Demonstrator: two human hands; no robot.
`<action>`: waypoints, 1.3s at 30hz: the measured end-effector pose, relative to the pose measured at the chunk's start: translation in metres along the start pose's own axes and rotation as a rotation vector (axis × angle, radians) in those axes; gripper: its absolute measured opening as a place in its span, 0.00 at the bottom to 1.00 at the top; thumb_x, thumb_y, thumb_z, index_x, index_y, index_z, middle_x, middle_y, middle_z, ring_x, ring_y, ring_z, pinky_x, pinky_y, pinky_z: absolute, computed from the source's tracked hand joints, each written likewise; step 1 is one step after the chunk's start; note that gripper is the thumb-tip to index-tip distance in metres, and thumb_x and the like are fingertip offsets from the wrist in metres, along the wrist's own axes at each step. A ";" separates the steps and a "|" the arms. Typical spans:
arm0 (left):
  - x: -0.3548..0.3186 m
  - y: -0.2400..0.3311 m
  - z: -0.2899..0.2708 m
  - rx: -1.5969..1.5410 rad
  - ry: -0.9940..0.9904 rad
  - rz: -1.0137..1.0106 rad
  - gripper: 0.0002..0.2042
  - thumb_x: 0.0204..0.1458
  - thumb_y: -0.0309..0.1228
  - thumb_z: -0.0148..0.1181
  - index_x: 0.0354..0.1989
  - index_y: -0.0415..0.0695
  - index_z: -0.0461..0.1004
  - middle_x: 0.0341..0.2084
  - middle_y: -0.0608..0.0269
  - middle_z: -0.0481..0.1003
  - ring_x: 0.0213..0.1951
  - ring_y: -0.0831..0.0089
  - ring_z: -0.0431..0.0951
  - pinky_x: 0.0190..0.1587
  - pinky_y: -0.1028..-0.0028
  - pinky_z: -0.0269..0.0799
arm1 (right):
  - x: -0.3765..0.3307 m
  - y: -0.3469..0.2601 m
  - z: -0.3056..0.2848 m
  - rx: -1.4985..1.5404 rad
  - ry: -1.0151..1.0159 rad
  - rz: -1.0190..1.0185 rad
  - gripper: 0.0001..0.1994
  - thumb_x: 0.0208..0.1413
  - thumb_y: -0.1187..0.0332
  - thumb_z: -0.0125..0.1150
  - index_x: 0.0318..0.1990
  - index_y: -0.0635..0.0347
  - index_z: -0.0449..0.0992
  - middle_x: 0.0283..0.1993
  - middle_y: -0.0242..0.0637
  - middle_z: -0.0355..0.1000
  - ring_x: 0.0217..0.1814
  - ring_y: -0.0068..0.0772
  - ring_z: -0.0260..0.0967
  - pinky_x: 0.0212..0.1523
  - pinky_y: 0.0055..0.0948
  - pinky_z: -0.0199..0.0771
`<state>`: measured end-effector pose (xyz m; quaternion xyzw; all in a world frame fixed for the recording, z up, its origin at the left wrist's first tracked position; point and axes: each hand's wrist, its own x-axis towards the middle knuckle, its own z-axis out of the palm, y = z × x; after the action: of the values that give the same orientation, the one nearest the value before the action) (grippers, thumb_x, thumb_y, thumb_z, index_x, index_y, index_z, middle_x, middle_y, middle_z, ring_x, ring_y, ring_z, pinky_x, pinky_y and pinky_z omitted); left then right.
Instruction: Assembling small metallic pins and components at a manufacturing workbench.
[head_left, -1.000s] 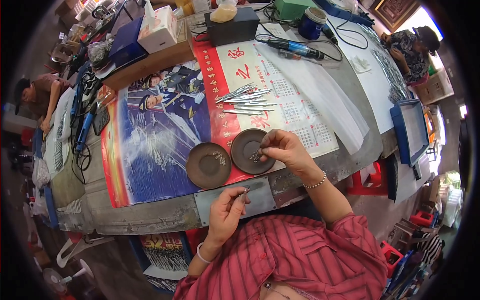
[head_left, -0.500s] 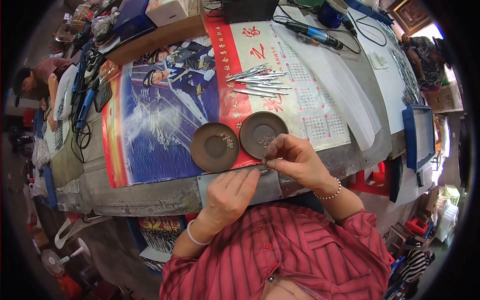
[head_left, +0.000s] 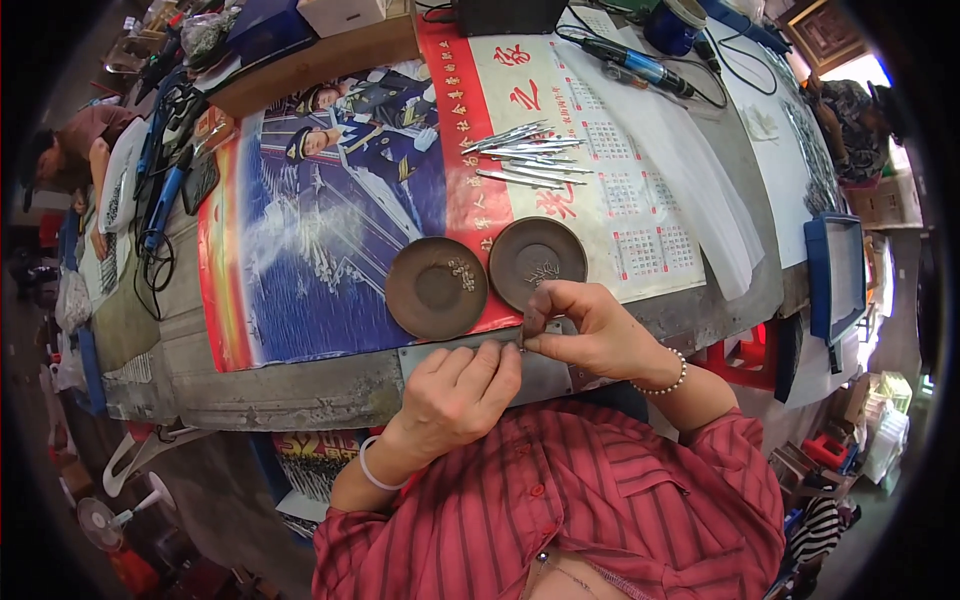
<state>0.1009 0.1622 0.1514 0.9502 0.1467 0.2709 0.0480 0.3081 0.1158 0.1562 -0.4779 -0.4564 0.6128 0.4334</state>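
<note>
Right now I see both hands brought together at the near edge of the surface (head_left: 300,400), just over a grey metal plate (head_left: 430,358) that lies along that edge. My left hand (head_left: 460,390) is curled, fingers bent in towards the thumb, and its fingertips (head_left: 505,362) meet those of the right hand (head_left: 590,330). The right hand is pinched narrow, thumb against forefinger, on something very small at about the point where the two hands touch; it is too tiny for me to tell what it is. A bead bracelet sits on the right wrist, and a pale bangle on the left.

Just beyond the hands stand two shallow brown dishes side by side, nearly touching. The left dish (head_left: 436,288) holds a small cluster of pale bits near its right side; the right dish (head_left: 537,262) holds a few thin dark-and-pale pieces at its middle, and the right hand's knuckles lie just at its near rim. Both dishes rest on a large printed poster calendar (head_left: 330,230) spread over the surface. Farther back on the poster lies a loose bundle of thin silver metal tools (head_left: 525,155), well apart from the hands.
</note>
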 end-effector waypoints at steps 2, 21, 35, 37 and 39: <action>-0.003 0.000 0.000 0.000 -0.011 -0.005 0.11 0.44 0.27 0.58 0.37 0.38 0.74 0.30 0.58 0.75 0.23 0.73 0.72 0.24 0.76 0.65 | 0.000 -0.009 0.003 -0.282 -0.043 -0.055 0.08 0.45 0.80 0.61 0.32 0.63 0.69 0.31 0.33 0.69 0.35 0.24 0.68 0.41 0.25 0.69; -0.046 -0.006 -0.008 -0.063 0.066 -0.075 0.08 0.44 0.27 0.58 0.33 0.39 0.75 0.27 0.57 0.75 0.21 0.73 0.71 0.21 0.76 0.63 | 0.005 0.004 0.043 -1.098 -0.051 -0.938 0.13 0.43 0.72 0.60 0.39 0.60 0.74 0.30 0.34 0.67 0.34 0.32 0.67 0.35 0.31 0.70; -0.072 -0.008 -0.013 -0.354 0.177 -0.527 0.16 0.45 0.16 0.59 0.45 0.41 0.74 0.22 0.59 0.70 0.20 0.64 0.72 0.24 0.68 0.68 | 0.050 0.023 0.023 -1.292 0.022 -0.541 0.14 0.43 0.68 0.66 0.40 0.59 0.74 0.40 0.37 0.68 0.45 0.38 0.65 0.47 0.36 0.62; -0.077 -0.004 -0.014 -0.605 0.211 -0.696 0.10 0.53 0.17 0.55 0.44 0.38 0.73 0.24 0.59 0.73 0.23 0.73 0.74 0.25 0.77 0.68 | 0.051 0.026 0.024 -1.336 0.002 -0.522 0.14 0.43 0.66 0.66 0.39 0.59 0.75 0.42 0.36 0.67 0.48 0.37 0.63 0.51 0.37 0.59; -0.081 0.001 -0.011 -0.671 0.250 -0.768 0.10 0.54 0.18 0.54 0.44 0.37 0.73 0.25 0.60 0.74 0.24 0.77 0.74 0.26 0.79 0.68 | 0.051 0.025 0.027 -1.396 -0.072 -0.472 0.16 0.45 0.66 0.66 0.42 0.61 0.76 0.43 0.38 0.67 0.50 0.38 0.62 0.54 0.40 0.57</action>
<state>0.0293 0.1364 0.1202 0.7206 0.3942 0.3772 0.4279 0.2706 0.1555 0.1256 -0.5111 -0.8447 0.0857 0.1335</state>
